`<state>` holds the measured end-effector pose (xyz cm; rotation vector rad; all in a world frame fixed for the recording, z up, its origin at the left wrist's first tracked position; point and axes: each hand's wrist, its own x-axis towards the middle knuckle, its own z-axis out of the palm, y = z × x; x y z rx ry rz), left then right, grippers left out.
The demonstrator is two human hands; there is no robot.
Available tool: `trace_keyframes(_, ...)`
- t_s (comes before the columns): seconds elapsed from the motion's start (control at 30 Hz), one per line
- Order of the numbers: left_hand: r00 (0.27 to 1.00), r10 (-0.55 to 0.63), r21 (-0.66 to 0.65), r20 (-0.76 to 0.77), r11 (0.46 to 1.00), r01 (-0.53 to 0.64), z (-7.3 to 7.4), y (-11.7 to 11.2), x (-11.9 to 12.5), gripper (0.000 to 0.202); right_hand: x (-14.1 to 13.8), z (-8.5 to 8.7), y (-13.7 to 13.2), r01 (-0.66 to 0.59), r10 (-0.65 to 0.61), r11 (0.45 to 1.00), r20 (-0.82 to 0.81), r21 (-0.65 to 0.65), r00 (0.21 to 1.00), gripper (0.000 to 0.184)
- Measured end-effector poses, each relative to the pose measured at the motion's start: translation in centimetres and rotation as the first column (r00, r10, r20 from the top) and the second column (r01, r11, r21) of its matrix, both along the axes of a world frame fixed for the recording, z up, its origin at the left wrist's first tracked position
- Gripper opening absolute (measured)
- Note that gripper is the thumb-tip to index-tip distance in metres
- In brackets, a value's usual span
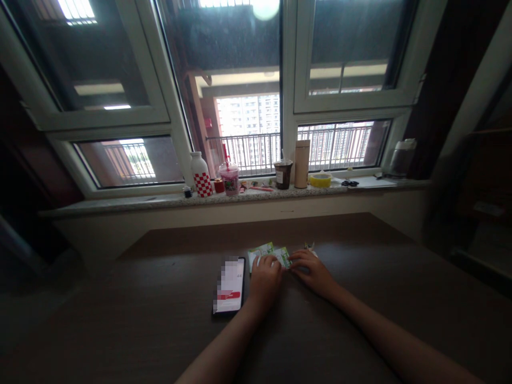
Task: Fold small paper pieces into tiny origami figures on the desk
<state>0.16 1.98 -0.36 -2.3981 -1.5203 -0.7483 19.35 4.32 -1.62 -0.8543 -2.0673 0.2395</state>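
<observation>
Two small flat packets, green and white, lie partly overlapping on the dark table ahead of me. My left hand (266, 277) has its curled fingers over the near edge of the left packet (262, 249) and the lower corner of the right packet (282, 255). From the other side, my right hand (314, 271) closes its fingertips at the right packet's edge. Both thumbs come near each other there, and their exact contact is too small to see clearly. A small crumpled wrapper (310, 247) lies just beyond my right hand, partly hidden by it.
A phone (230, 285) with a lit screen lies left of my left hand on the brown table (160, 341). On the windowsill stand a checkered bottle (201, 176), a pink cup (229, 180), a dark drink cup (283, 175), a beige flask (302, 164) and yellow tape (320, 181).
</observation>
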Motion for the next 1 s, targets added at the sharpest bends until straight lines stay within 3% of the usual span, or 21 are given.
trace_keyframes(0.1,0.993,0.119,0.004,-0.001,0.993,-0.119,0.1,-0.4,-0.1,0.026,0.0,0.0,-0.1,-0.006,0.006,0.999,-0.006,-0.047,1.000,0.013)
trace_keyframes(0.27,0.975,0.218,-0.027,-0.038,0.975,-0.219,0.0,-0.5,-0.4,0.035,0.1,0.5,-0.8,-0.001,0.010,0.992,0.066,-0.128,0.998,0.016)
trace_keyframes(0.53,0.975,0.220,-0.074,-0.011,0.973,-0.220,-0.4,-0.1,-0.4,0.038,0.5,2.2,-2.1,0.060,0.006,0.981,0.340,-0.184,0.941,0.007)
trace_keyframes(0.7,0.969,0.247,-0.134,-0.008,0.960,-0.246,-0.4,0.1,-0.5,0.046,1.2,3.7,-2.6,0.106,-0.005,0.971,0.429,-0.213,0.903,0.003)
trace_keyframes(0.9,0.963,0.270,-0.152,-0.025,0.951,-0.270,-1.0,0.5,-0.7,0.054,1.5,4.5,-2.9,0.117,0.000,0.972,0.495,-0.205,0.869,0.043)
trace_keyframes(1.0,0.967,0.253,-0.071,-0.035,0.964,-0.255,-1.0,0.4,-0.6,0.051,1.3,4.5,-3.2,0.102,0.007,0.977,0.506,-0.188,0.862,0.043)
